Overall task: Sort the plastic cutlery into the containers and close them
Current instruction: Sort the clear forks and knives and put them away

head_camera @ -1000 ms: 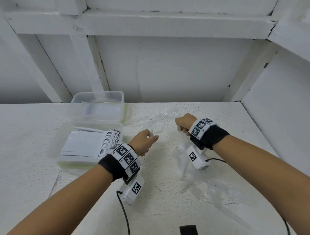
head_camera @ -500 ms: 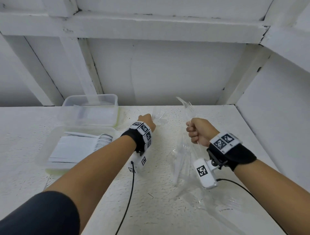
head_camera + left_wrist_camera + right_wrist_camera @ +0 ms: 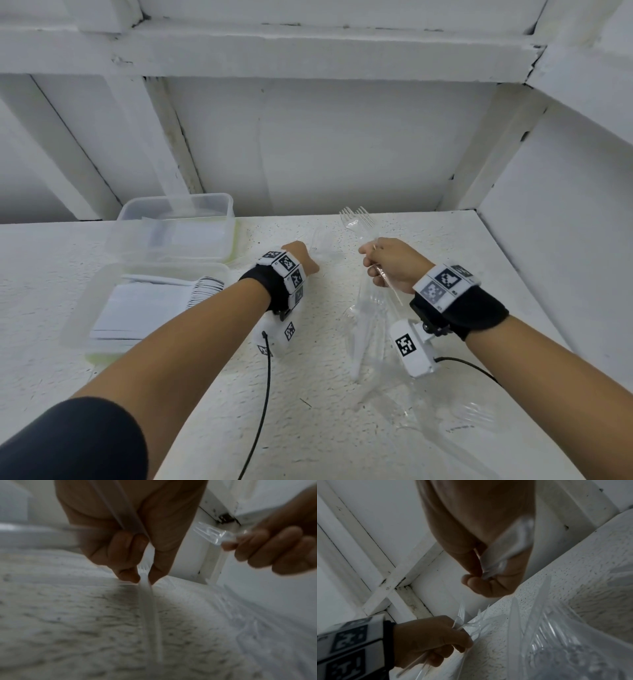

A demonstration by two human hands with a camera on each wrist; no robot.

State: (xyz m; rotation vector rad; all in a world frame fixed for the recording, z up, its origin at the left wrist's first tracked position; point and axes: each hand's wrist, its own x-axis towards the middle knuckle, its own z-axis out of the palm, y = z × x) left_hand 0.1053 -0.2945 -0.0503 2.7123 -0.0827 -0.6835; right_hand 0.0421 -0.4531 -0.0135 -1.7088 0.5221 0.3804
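My left hand [image 3: 301,257] pinches a fork [image 3: 149,615] lying on the counter [image 3: 205,394], handle toward me; my right hand [image 3: 394,263] grips upright forks [image 3: 358,219].

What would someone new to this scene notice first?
Probably the two hands over the white table: the right hand grips clear plastic forks raised with tines up, while the left hand pinches another clear piece lying on the table. At left sit two clear containers, both open.

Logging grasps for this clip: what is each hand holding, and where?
Right hand grips clear forks by their handles, tines up. Left hand pinches a fork handle against the table.
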